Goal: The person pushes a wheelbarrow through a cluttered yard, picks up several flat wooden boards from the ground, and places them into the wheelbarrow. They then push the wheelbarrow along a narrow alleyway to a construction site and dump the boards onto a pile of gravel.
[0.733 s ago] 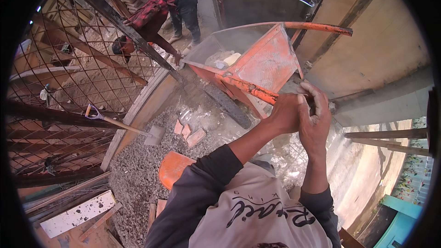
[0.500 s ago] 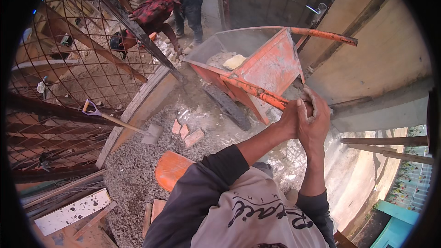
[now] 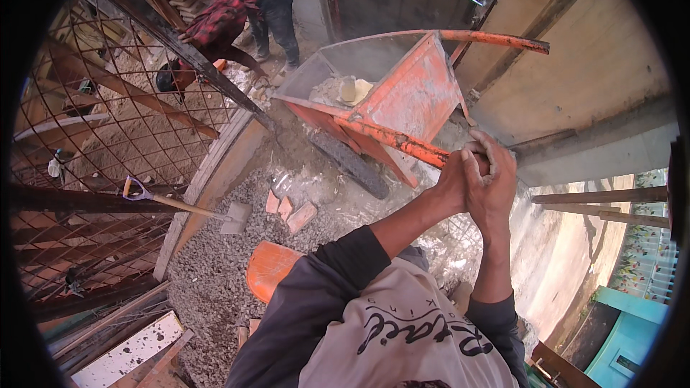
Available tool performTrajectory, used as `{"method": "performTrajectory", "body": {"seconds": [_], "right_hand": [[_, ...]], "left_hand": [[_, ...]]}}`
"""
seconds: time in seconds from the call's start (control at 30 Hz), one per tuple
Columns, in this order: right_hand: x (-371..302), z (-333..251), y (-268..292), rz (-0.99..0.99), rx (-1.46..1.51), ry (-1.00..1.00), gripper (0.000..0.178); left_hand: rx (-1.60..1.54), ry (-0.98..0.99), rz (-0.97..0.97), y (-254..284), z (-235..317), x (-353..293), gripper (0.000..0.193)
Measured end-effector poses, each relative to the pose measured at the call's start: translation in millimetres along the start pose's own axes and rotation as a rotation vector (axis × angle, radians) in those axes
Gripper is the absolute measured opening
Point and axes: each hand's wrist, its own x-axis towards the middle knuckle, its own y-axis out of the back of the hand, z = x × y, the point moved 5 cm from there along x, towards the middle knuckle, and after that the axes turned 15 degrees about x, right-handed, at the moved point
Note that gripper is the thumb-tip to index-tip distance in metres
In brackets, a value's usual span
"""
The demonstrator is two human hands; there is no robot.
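Note:
Both my hands are pressed together at the end of the near handle of an orange wheelbarrow (image 3: pixel 424 86). My left hand (image 3: pixel 454 185) is closed, its knuckles by the handle's tip; whether it grips the handle is hidden. Against it, my right hand (image 3: pixel 492 176) is curled with bent fingers, dusty at the tips. Anything between the palms cannot be made out. The wheelbarrow stands tilted in view, with grey-brown powder and a pale yellowish piece (image 3: pixel 361 90) in its tray. Its far handle (image 3: pixel 503 39) is untouched.
A co-worker (image 3: pixel 230 21) bends down beyond the wheelbarrow. At left, a shovel (image 3: pixel 187 206) lies across a low board edge beside a rusty mesh (image 3: pixel 93 136). Broken brick pieces (image 3: pixel 300 217) and an orange plastic piece (image 3: pixel 272 269) lie on gravel (image 3: pixel 208 266). A wooden panel (image 3: pixel 568 93) stands right.
The view has shifted slightly, so the wheelbarrow and co-worker sit a little further left and higher. My hands stay together; the right fingers have lifted and spread slightly.

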Motion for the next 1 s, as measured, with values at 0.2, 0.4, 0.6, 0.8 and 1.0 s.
{"method": "performTrajectory", "body": {"seconds": [0.2, 0.4, 0.6, 0.8, 1.0], "right_hand": [[-0.1, -1.5, -0.2, 0.037, 0.019, 0.043, 0.034], [-2.0, -1.6, 1.2, 0.045, 0.023, 0.043, 0.034], [-2.0, 1.6, 1.5, 0.048, 0.021, 0.063, 0.034], [-2.7, 3.7, 2.0, 0.044, 0.016, 0.052, 0.034], [-2.5, 3.6, 1.6, 0.036, 0.020, 0.051, 0.034]], "left_hand": [[-0.055, 0.002, 0.062, 6.1, 2.3, -0.4, 0.034], [-0.027, -0.025, 0.050, 4.8, 2.6, 1.1, 0.036], [-0.055, -0.014, 0.047, 6.1, 2.3, 1.1, 0.038], [-0.003, -0.026, 0.012, 5.2, 5.1, 3.2, 0.037], [0.008, -0.019, 0.020, 2.7, 3.5, 2.2, 0.037]]}}
